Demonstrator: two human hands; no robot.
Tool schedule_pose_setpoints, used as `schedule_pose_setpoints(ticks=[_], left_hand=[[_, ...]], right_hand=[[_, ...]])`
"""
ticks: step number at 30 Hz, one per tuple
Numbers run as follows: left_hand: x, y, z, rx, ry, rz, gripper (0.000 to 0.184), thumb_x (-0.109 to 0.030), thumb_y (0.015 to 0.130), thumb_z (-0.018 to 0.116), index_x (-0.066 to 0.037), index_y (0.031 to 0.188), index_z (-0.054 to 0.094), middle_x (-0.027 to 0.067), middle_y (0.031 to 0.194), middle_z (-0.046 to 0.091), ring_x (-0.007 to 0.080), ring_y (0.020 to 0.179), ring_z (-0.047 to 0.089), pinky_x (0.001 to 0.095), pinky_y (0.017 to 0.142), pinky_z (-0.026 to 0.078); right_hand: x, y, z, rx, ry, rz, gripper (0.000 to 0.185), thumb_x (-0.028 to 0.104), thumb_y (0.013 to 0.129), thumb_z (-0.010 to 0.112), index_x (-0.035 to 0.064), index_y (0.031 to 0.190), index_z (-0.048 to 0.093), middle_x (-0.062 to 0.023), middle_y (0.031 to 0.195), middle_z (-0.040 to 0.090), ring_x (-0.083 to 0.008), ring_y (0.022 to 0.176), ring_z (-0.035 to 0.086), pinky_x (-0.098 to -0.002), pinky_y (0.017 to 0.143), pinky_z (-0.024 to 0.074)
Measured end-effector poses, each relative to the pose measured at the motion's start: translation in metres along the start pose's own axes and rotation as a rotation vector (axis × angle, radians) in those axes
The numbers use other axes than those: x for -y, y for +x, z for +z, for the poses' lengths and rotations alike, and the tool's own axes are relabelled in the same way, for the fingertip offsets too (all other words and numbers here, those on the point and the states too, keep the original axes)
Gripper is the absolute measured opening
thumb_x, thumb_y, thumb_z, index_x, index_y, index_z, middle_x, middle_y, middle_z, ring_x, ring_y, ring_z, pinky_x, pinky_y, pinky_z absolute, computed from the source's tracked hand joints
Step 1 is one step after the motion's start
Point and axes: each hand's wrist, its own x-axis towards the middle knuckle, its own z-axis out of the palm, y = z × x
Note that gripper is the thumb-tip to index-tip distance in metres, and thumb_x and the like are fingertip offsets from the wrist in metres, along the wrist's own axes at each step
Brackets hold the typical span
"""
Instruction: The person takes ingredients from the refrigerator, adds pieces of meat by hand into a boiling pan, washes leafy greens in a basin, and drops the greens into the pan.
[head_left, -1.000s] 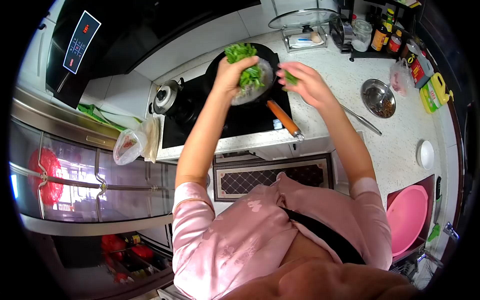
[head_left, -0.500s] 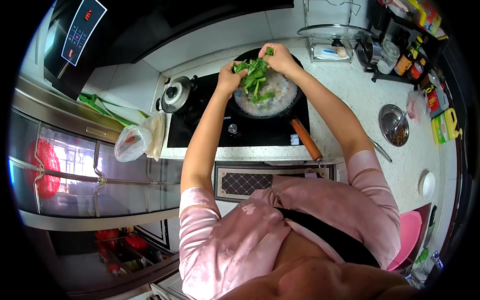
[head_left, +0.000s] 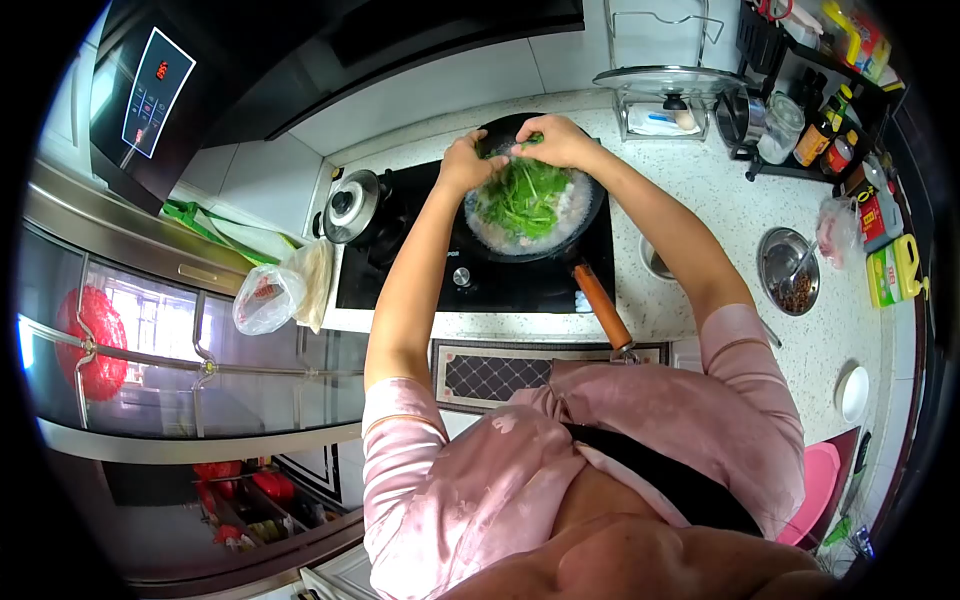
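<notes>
Over the back of a black pan [head_left: 590, 215] on the stove, both hands are close together. My left hand [head_left: 466, 163] has its fingers bent inward, with a bit of green at the fingertips. The fingers of my right hand [head_left: 556, 142] are closed on a small piece of green leaf. Below them, leafy greens [head_left: 526, 200] lie in a heap in the pale, bubbling liquid. The pan's orange-brown handle [head_left: 602, 308] points toward my body.
A lidded pot [head_left: 353, 207] stands left of the pan. Right of it are a small bowl [head_left: 657, 258], a steel bowl with a spoon [head_left: 788, 271], a white bowl [head_left: 852, 394], bottles [head_left: 822, 127] and a glass lid [head_left: 670, 78] on a rack.
The bunch of greens has gone from my left hand into the pan, where it spreads over the liquid. My right hand has come in from the right, beside my left.
</notes>
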Motion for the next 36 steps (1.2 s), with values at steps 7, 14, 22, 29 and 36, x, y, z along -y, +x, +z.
schedule_pose_setpoints(ticks=[7, 14, 22, 29, 36], left_hand=[[-0.029, -0.005, -0.022, -0.248, -0.382, 0.09, 0.03, -0.02, 0.078, 0.067, 0.001, 0.098, 0.064, 0.0097, 0.076, 0.065, 0.0169, 0.066, 0.061, 0.0284, 0.061, 0.05], [-0.001, -0.029, 0.004, 0.434, -0.155, -0.021, 0.068, -0.04, 0.081, 0.061, -0.001, 0.132, 0.037, 0.0214, 0.131, 0.04, 0.0298, 0.104, 0.054, 0.0366, 0.081, 0.048], [-0.042, -0.043, -0.023, 0.464, -1.721, -0.277, 0.098, -0.081, 0.073, 0.022, 0.006, 0.113, 0.041, 0.0148, 0.098, 0.057, 0.0248, 0.092, 0.058, 0.0356, 0.084, 0.047], [-0.025, -0.053, -0.03, 0.235, -1.552, -0.417, 0.107, -0.083, 0.07, 0.023, 0.011, 0.121, 0.033, 0.0207, 0.112, 0.05, 0.0295, 0.097, 0.054, 0.0399, 0.085, 0.045], [-0.019, -0.061, -0.034, 0.349, -1.709, -0.269, 0.11, -0.083, 0.07, 0.027, 0.007, 0.133, 0.019, 0.0254, 0.118, 0.047, 0.0341, 0.099, 0.054, 0.0399, 0.085, 0.045]], right_hand=[[0.059, -0.001, -0.038, -0.282, 0.241, -0.063, 0.013, 0.015, 0.076, 0.064, 0.0057, 0.084, 0.064, -0.0146, 0.079, 0.064, -0.0296, 0.076, 0.063, -0.0367, 0.068, 0.0491], [-0.017, -0.039, 0.036, -0.065, -0.091, -0.041, 0.022, 0.019, 0.072, 0.069, 0.0083, 0.091, 0.065, -0.0143, 0.086, 0.065, -0.0306, 0.085, 0.062, -0.0404, 0.076, 0.0497], [0.068, -0.029, 0.03, -0.412, 0.214, -0.252, 0.022, 0.006, 0.069, 0.063, 0.0033, 0.091, 0.06, -0.011, 0.081, 0.058, -0.0237, 0.072, 0.061, -0.0332, 0.064, 0.0487], [0.029, -0.038, 0.046, -0.353, 0.208, -0.018, 0.015, 0.002, 0.066, 0.065, 0.0021, 0.077, 0.054, -0.0052, 0.071, 0.056, -0.0146, 0.063, 0.054, -0.0275, 0.059, 0.0458], [0.057, -0.038, 0.054, -0.218, 0.369, -0.144, 0.018, 0.004, 0.065, 0.067, 0.0023, 0.082, 0.059, -0.0059, 0.077, 0.057, -0.0139, 0.064, 0.054, -0.0262, 0.058, 0.0468]])
